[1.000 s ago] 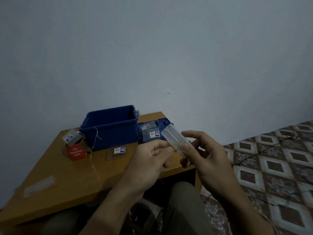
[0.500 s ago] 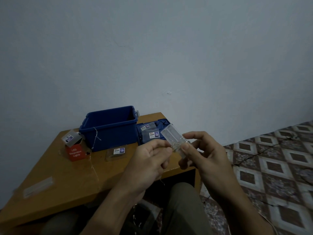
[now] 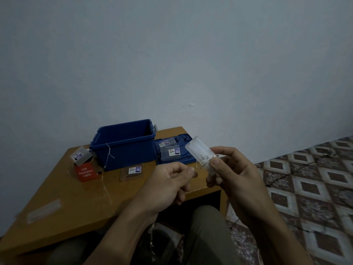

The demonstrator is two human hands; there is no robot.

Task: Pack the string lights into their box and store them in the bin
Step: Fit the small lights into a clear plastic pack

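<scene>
1. red box (image 3: 85,172): white print on its front reads "led decorative lights".
2. grey flap (image 3: 81,154) above that box: a small sticker, print too small to read.
3. clear pack (image 3: 131,171) on the table: a white-and-purple label, unreadable.
4. two packs (image 3: 172,153) on the blue lid (image 3: 188,139): similar labels, also unreadable.
</scene>
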